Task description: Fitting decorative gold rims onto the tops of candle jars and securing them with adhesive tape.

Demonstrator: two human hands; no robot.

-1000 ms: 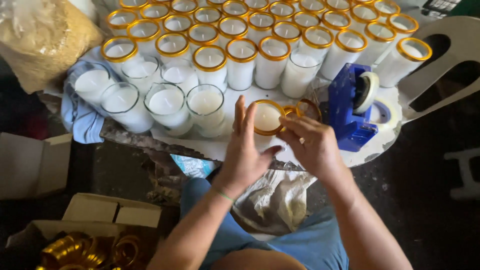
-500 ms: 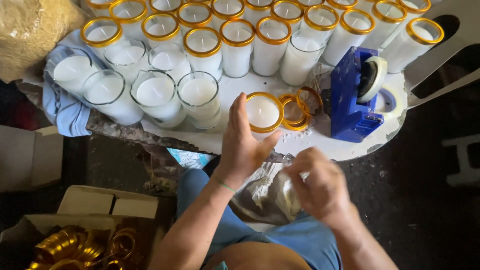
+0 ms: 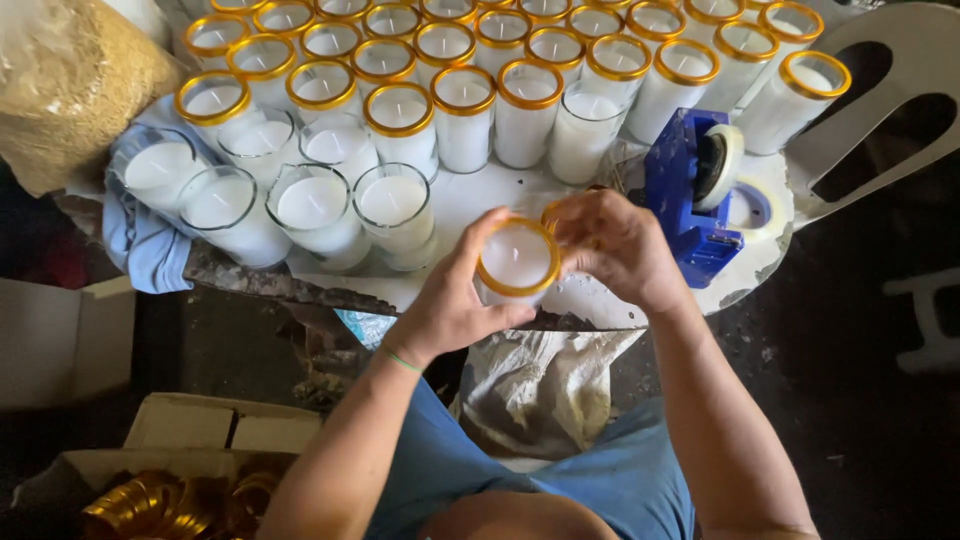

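Observation:
A glass candle (image 3: 517, 258) filled with white wax and ringed with a gold band at the rim sits near the table's front edge. My left hand (image 3: 452, 300) wraps around its left side and holds it. My right hand (image 3: 617, 246) is at the candle's right rim, fingers curled over gold bands lying beside it; whether it grips one is hidden. Rows of similar white candles (image 3: 464, 105) with gold rims fill the back of the white table (image 3: 470, 200). Several candles without gold rims (image 3: 312, 205) stand at the left front.
A blue tape dispenser (image 3: 695, 195) with a white roll stands right of my hands. A blue cloth (image 3: 135, 240) hangs off the table's left. A cardboard box of gold bands (image 3: 165, 500) sits on the floor at lower left. A sack (image 3: 70, 80) lies upper left.
My right hand has come back up from my lap to the candle's right rim. My left hand stays on the candle.

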